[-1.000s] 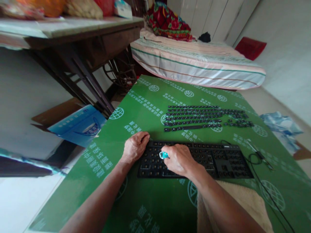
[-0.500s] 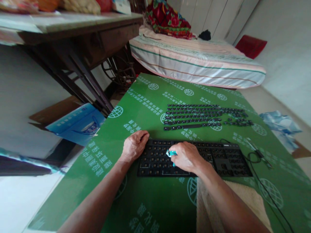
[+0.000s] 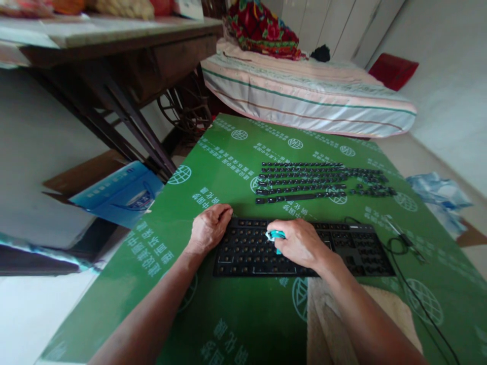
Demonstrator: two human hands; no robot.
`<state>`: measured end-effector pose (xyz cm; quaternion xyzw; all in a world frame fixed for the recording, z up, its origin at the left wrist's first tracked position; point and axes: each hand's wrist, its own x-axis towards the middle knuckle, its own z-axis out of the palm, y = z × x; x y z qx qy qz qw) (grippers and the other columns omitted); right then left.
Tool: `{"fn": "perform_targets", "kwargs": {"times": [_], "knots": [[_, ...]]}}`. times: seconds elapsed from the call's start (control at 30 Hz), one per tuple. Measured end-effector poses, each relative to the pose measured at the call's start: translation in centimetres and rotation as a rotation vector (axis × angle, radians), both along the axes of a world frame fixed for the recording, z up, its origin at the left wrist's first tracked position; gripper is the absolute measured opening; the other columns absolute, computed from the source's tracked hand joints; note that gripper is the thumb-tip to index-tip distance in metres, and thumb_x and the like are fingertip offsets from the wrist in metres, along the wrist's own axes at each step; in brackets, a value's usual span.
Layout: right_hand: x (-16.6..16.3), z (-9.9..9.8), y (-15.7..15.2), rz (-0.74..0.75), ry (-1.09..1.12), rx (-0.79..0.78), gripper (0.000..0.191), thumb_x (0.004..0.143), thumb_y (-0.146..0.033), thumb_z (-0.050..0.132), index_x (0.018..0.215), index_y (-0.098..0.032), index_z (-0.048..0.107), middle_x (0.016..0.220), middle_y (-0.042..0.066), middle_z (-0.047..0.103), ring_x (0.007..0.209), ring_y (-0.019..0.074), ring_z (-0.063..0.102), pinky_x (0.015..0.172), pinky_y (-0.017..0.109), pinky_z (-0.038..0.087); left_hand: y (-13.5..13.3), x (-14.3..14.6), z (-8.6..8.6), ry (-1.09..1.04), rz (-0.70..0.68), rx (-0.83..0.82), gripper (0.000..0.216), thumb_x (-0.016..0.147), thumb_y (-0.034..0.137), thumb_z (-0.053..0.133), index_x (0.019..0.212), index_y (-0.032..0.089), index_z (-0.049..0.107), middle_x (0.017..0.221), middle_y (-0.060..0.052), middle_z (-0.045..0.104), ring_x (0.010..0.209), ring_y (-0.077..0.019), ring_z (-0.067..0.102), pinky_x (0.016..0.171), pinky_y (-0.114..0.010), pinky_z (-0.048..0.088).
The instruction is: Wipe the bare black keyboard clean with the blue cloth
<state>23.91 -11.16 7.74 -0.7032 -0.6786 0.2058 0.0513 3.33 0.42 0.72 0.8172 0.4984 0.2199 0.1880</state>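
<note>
A black keyboard [image 3: 353, 249] with its keycaps taken off lies on a green printed sheet [image 3: 236, 314]. My left hand [image 3: 207, 228] is curled shut on the keyboard's left end. My right hand [image 3: 300, 243] rests over the keyboard's middle, closed round a small teal tool [image 3: 275, 235] whose tip shows by the thumb. The removed black keycaps [image 3: 319, 181] lie in rows on the sheet beyond the keyboard.
The keyboard's cable [image 3: 407, 253] curls at the right. A beige cloth [image 3: 380, 314] lies under my right forearm. A dark wooden table [image 3: 114, 56] stands at the left, a blue box [image 3: 122, 195] below it. A striped mattress [image 3: 304, 101] lies behind, crumpled plastic [image 3: 437, 190] at the right.
My right hand has slid rightward across the keyboard with the teal tool. My left hand has stayed on the keyboard's left end.
</note>
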Motion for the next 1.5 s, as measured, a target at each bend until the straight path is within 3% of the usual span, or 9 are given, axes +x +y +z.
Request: {"fn": "perform_targets", "kwargs": {"times": [0.17, 0.37, 0.6, 0.83, 1.1, 1.33, 1.5], "knots": [[-1.3, 0.2, 0.5, 0.084, -0.109, -0.099, 0.022, 0.076, -0.021, 0.051, 0.086, -0.026, 0.07, 0.085, 0.003, 0.074, 0.084, 0.0198, 0.067, 0.067, 0.026, 0.038, -0.1, 0.0, 0.1, 0.003, 0.001, 0.002, 0.037, 0.087, 0.045, 0.037, 0.094, 0.023, 0.065, 0.098, -0.003, 0.071, 0.091, -0.0176, 0.065, 0.086, -0.027, 0.049], [-0.4, 0.7, 0.6, 0.079, -0.162, -0.159, 0.018, 0.073, -0.018, 0.054, 0.075, -0.024, 0.07, 0.079, 0.003, 0.074, 0.081, 0.0195, 0.068, 0.062, 0.025, 0.038, 0.0, 0.0, 0.1, 0.001, 0.003, 0.004, 0.037, 0.087, 0.045, 0.036, 0.094, 0.023, 0.065, 0.099, -0.002, 0.071, 0.091, -0.0176, 0.065, 0.086, -0.027, 0.049], [-0.1, 0.6, 0.5, 0.051, -0.08, -0.101, 0.024, 0.075, -0.019, 0.052, 0.087, -0.027, 0.072, 0.086, 0.001, 0.074, 0.085, 0.0177, 0.067, 0.065, 0.024, 0.039, 0.0, 0.0, 0.0, 0.004, 0.003, 0.003, 0.037, 0.087, 0.046, 0.036, 0.093, 0.024, 0.065, 0.097, -0.002, 0.071, 0.09, -0.0175, 0.065, 0.084, -0.027, 0.049], [0.1, 0.6, 0.7, 0.089, -0.152, -0.144, 0.022, 0.074, -0.017, 0.053, 0.081, -0.025, 0.072, 0.081, 0.002, 0.074, 0.08, 0.0186, 0.066, 0.063, 0.025, 0.038, 0.0, 0.0, 0.2, 0.004, -0.009, 0.008, 0.037, 0.087, 0.046, 0.035, 0.093, 0.023, 0.064, 0.097, -0.003, 0.071, 0.091, -0.0177, 0.065, 0.085, -0.027, 0.049], [3.2, 0.8, -0.3, -0.076, -0.075, -0.048, 0.028, 0.075, -0.019, 0.05, 0.09, -0.029, 0.072, 0.075, -0.002, 0.071, 0.071, 0.0146, 0.062, 0.06, 0.023, 0.034, 0.1, 0.0, 0.1, 0.006, -0.006, 0.008, 0.037, 0.087, 0.046, 0.036, 0.092, 0.024, 0.065, 0.096, -0.003, 0.071, 0.09, -0.0178, 0.065, 0.084, -0.027, 0.048], [0.6, 0.1, -0.4, 0.068, -0.133, -0.083, 0.025, 0.076, -0.019, 0.05, 0.088, -0.027, 0.069, 0.083, 0.001, 0.073, 0.08, 0.0173, 0.065, 0.066, 0.025, 0.036, 0.1, 0.0, 0.1, 0.013, -0.007, 0.015, 0.037, 0.087, 0.046, 0.036, 0.093, 0.023, 0.065, 0.096, -0.003, 0.071, 0.091, -0.0179, 0.065, 0.085, -0.027, 0.048], [0.8, -0.1, -0.3, 0.07, -0.178, -0.118, 0.021, 0.072, -0.019, 0.051, 0.078, -0.025, 0.07, 0.079, 0.003, 0.073, 0.08, 0.02, 0.066, 0.062, 0.026, 0.035, 0.1, 0.0, 0.1, 0.017, -0.004, 0.018, 0.037, 0.087, 0.046, 0.035, 0.093, 0.023, 0.064, 0.097, -0.003, 0.071, 0.091, -0.0181, 0.065, 0.085, -0.027, 0.048]]}}
